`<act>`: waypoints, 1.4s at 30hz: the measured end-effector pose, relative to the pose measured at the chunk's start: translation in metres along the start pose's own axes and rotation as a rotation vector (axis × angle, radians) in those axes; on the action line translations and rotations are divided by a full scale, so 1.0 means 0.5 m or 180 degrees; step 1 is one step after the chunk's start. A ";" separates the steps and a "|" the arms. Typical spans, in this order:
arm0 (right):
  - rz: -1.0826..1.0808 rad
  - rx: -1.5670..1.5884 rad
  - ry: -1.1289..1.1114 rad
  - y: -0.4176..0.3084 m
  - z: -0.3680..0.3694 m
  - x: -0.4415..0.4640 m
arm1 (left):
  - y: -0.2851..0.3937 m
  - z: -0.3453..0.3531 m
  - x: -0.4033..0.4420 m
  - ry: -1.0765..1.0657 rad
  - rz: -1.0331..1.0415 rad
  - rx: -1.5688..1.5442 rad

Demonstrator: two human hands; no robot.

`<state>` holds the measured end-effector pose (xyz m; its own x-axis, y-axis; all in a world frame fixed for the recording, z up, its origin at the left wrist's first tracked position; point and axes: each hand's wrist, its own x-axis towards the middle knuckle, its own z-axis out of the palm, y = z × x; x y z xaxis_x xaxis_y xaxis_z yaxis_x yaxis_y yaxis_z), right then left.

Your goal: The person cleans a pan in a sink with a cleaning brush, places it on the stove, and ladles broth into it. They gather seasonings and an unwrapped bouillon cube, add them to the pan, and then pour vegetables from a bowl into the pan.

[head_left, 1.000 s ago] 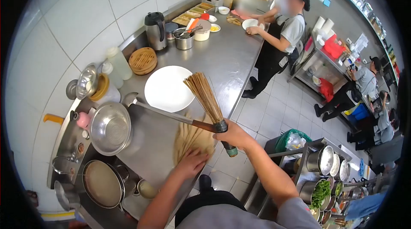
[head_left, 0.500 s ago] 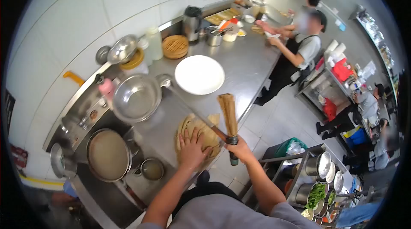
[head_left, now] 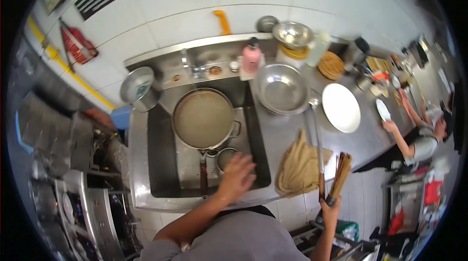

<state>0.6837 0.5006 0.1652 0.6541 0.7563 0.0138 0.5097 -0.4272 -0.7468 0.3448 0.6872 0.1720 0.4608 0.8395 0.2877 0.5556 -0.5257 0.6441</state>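
Note:
My right hand (head_left: 331,207) grips the dark handle of a bamboo wok brush (head_left: 342,171), its bristles pointing up. A long-handled ladle (head_left: 317,139) runs along the counter, and its wooden handle end comes right up to this hand; whether the fingers also hold it I cannot tell. Over the near side of the sink, my left hand (head_left: 237,173) is open with fingers spread, slightly blurred. Just beyond it sits a small pot (head_left: 225,159), partly hidden by the fingers. Behind that, a large pan (head_left: 204,118) of cloudy liquid stands in the sink. A crumpled tan cloth (head_left: 300,166) lies between my hands.
Around the sink (head_left: 163,173) are a tap (head_left: 195,68), a metal pot (head_left: 140,88) and a pink bottle (head_left: 251,56). The counter holds a steel colander (head_left: 282,88), a white plate (head_left: 341,108) and a bamboo steamer (head_left: 331,65). A co-worker (head_left: 421,139) stands at the right.
My view has swung left toward the sink. My left hand has left the tan cloth and moved over the sink. The wok brush stays in my right hand.

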 end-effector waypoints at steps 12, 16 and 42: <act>-0.2303 -0.1267 -0.3224 -0.530 0.446 0.132 | -0.235 -0.102 -0.183 0.0336 -0.3574 -0.5626; -0.2546 -0.2139 -0.4488 -0.637 0.580 0.116 | -0.220 -0.139 -0.203 0.0036 -0.3295 -0.6202; -0.1956 -0.1898 -0.4212 -0.656 0.788 0.139 | -0.222 -0.204 -0.148 0.0401 -0.3902 -0.4778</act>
<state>0.3418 0.8887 0.1490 -0.4973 0.6244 -0.6023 0.8499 0.2114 -0.4827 0.1783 0.6975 0.1514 0.2614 0.6412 -0.7215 -0.4960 0.7304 0.4695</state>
